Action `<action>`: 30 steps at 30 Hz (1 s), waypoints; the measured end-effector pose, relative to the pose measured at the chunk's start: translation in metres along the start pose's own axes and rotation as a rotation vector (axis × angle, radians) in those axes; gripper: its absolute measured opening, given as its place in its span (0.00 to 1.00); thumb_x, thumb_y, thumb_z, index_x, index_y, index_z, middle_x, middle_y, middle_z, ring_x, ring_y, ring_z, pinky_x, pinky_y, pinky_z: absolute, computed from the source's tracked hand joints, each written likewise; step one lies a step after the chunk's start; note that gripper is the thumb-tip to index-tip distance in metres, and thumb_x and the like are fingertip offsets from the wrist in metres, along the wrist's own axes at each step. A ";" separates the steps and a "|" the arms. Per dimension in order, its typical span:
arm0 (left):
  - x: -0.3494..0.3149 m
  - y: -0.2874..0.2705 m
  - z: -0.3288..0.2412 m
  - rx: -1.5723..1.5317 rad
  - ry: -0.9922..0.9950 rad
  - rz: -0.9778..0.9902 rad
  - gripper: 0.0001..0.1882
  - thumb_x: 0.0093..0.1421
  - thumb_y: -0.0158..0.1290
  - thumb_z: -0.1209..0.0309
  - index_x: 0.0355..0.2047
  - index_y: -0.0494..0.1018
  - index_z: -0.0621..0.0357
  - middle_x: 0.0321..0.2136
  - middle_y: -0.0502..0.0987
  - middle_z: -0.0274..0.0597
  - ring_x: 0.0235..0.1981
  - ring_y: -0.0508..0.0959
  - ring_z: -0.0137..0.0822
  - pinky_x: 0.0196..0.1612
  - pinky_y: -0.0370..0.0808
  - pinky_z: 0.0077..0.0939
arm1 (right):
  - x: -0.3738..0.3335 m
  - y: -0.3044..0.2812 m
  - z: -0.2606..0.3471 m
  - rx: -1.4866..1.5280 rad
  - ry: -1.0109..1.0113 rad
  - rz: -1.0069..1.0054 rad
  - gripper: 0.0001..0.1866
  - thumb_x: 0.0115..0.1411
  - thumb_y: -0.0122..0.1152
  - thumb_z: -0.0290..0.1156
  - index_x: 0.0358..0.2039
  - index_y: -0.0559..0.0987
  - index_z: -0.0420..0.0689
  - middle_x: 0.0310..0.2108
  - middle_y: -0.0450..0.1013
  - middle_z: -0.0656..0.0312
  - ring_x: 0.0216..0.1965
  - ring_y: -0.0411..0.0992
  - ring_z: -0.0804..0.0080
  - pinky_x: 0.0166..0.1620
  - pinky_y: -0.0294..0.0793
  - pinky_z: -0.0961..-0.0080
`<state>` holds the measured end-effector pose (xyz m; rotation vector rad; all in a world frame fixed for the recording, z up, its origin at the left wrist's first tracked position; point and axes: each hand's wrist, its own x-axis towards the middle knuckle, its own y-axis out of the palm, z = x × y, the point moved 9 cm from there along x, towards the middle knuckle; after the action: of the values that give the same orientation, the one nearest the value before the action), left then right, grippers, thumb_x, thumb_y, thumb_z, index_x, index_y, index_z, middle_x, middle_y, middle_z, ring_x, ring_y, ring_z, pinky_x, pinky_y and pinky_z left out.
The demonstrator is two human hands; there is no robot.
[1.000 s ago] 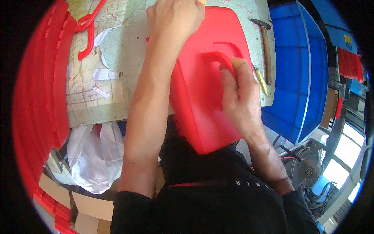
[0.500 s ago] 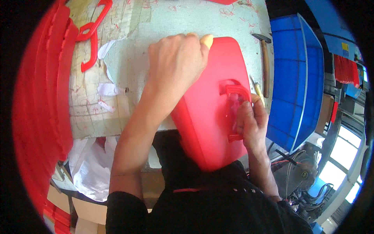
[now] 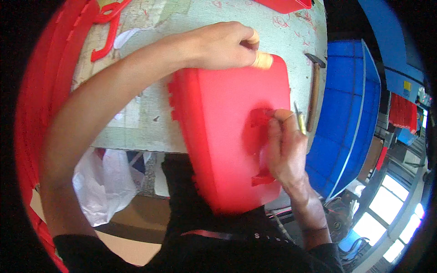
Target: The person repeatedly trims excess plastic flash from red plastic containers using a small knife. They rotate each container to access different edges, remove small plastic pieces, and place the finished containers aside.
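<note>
A red plastic case (image 3: 218,118) leans over the table's near edge against my dark clothing, its smooth broad side up. My left hand (image 3: 223,48) lies across its far end, fingers curled and closed on the edge there; yellow wrapping covers the thumb and a fingertip. At the case's right side, my right hand (image 3: 289,152) is closed around the case's handle (image 3: 261,179), with a wrapped finger near the handle's far end. Part of the handle is hidden under that hand, and motion blurs the case.
A hammer (image 3: 315,88) and a small yellow-handled cutter (image 3: 301,123) lie right of the case. Beyond stands a blue crate (image 3: 339,118). Stacked red parts (image 3: 50,77) line the left; red handle-shaped frames (image 3: 109,38) lie at the far left. A white plastic bag (image 3: 102,186) hangs below the table edge.
The case has turned more upright and shifted slightly, showing its notched left side. My left hand has moved right and farther along its far end, the forearm swinging outward. My right hand has shifted a little nearer.
</note>
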<state>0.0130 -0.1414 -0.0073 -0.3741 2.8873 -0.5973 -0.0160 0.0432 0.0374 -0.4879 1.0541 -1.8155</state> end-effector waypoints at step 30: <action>-0.025 -0.049 0.027 0.100 -0.022 -0.333 0.16 0.65 0.57 0.64 0.45 0.79 0.65 0.39 0.82 0.41 0.45 0.78 0.31 0.52 0.73 0.26 | 0.000 0.003 0.017 -0.426 -0.341 -0.185 0.22 0.60 0.51 0.27 0.57 0.68 0.40 0.59 0.62 0.46 0.66 0.60 0.48 0.64 0.59 0.44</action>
<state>0.0529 -0.1883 -0.0090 -0.8495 2.7785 -0.7772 -0.0027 0.0348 0.0444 -1.1416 1.1826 -1.5833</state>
